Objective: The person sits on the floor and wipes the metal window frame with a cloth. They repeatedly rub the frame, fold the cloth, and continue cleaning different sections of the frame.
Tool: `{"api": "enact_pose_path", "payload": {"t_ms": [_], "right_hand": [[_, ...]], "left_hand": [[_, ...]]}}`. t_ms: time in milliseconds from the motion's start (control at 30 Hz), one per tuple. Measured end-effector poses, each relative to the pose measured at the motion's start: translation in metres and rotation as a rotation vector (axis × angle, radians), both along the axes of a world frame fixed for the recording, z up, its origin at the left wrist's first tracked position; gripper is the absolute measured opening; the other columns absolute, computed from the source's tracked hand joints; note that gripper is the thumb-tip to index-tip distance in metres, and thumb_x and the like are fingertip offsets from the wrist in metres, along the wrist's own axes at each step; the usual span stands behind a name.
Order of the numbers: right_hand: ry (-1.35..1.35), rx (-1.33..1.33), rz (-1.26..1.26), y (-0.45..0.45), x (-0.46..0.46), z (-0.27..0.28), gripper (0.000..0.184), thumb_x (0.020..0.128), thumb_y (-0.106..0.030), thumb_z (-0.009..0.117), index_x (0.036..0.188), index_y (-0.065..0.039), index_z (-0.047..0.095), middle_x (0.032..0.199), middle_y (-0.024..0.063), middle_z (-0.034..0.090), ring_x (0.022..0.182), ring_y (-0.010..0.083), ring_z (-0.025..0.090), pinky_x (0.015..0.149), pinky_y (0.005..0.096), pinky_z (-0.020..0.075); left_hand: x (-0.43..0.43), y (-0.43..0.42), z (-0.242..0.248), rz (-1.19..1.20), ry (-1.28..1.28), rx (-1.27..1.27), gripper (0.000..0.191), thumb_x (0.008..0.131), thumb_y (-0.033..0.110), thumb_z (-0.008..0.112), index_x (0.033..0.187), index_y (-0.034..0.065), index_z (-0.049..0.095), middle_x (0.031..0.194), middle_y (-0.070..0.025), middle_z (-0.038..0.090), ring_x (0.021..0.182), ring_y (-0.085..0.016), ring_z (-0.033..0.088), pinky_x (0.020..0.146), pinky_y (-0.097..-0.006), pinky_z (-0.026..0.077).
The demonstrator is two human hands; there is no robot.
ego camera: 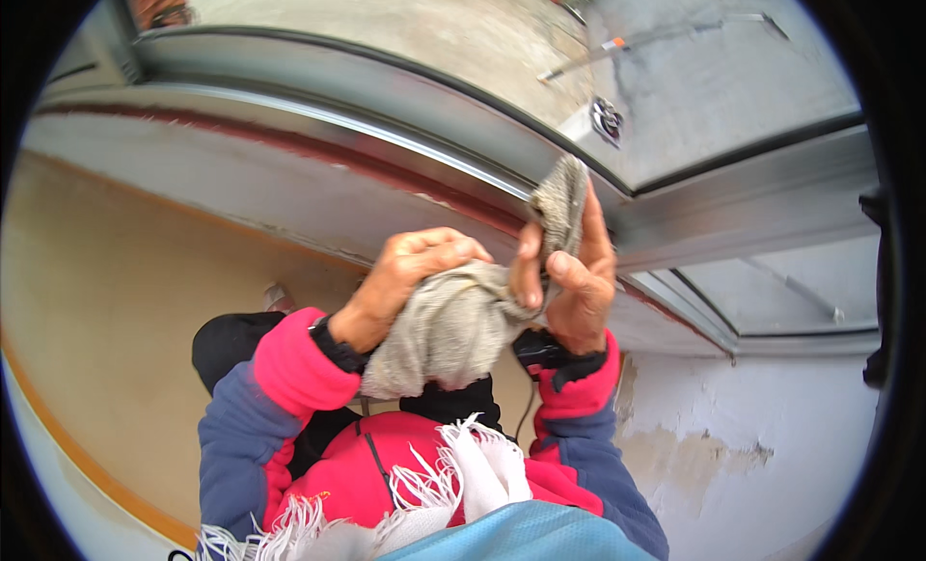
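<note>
A grey-beige cloth (463, 322) hangs bunched between my two hands, in front of my chest. My left hand (405, 282) holds its upper left side, with the fingers over the fabric. A folded end of the cloth stands up between the fingers and thumb of my right hand (579, 271), close to the corner of a metal window frame (745, 192). The lower part of the cloth drapes down near my left wrist.
A metal window sill track (347, 130) runs across ahead, above a wall with a red-brown edge. Outside, a long pole with an orange band (615, 44) lies on concrete. A dark device (535, 351) with a cord is below my right wrist. Paint peels from the right wall (694, 452).
</note>
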State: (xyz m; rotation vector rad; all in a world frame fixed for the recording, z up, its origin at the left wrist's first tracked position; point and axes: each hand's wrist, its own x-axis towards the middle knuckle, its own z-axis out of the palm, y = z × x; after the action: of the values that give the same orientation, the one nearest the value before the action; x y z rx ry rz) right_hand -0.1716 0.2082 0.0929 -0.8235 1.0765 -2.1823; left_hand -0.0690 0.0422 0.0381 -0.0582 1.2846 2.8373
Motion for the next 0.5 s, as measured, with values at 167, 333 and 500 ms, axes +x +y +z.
{"api": "enact_pose_path", "payload": {"t_ms": [167, 333, 500], "right_hand": [[0.276, 0.317, -0.417, 0.018, -0.006, 0.019, 0.053, 0.086, 0.002, 0.060, 0.138, 0.005, 0.047, 0.089, 0.0132, 0.066, 0.064, 0.0170, 0.060, 0.062, 0.0286, 0.0510], [0.714, 0.765, -0.690, 0.026, -0.032, 0.020, 0.038, 0.083, -0.003, 0.063, 0.121, 0.004, 0.062, 0.087, 0.0087, 0.068, 0.069, 0.0176, 0.063, 0.066, 0.0280, 0.0497], [1.254, 1.464, -0.600, 0.019, -0.059, 0.022, 0.035, 0.074, -0.020, 0.056, 0.101, -0.004, 0.071, 0.085, 0.0277, 0.065, 0.083, 0.0463, 0.063, 0.075, 0.0466, 0.0504]], "left_hand": [[0.005, 0.018, -0.014, -0.107, -0.035, 0.265, 0.034, 0.098, 0.027, 0.058, 0.114, -0.0030, 0.062, 0.105, -0.0087, 0.067, 0.096, -0.014, 0.063, 0.086, -0.0276, 0.051], [0.014, 0.027, -0.019, -0.260, -0.028, 0.275, 0.047, 0.091, 0.027, 0.067, 0.128, -0.0007, 0.055, 0.112, -0.0086, 0.064, 0.100, -0.015, 0.061, 0.089, -0.0282, 0.049], [0.015, 0.023, -0.022, -0.269, 0.048, 0.330, 0.069, 0.083, 0.015, 0.073, 0.141, -0.0024, 0.041, 0.123, -0.0125, 0.060, 0.114, -0.018, 0.057, 0.100, -0.0302, 0.044]]}}
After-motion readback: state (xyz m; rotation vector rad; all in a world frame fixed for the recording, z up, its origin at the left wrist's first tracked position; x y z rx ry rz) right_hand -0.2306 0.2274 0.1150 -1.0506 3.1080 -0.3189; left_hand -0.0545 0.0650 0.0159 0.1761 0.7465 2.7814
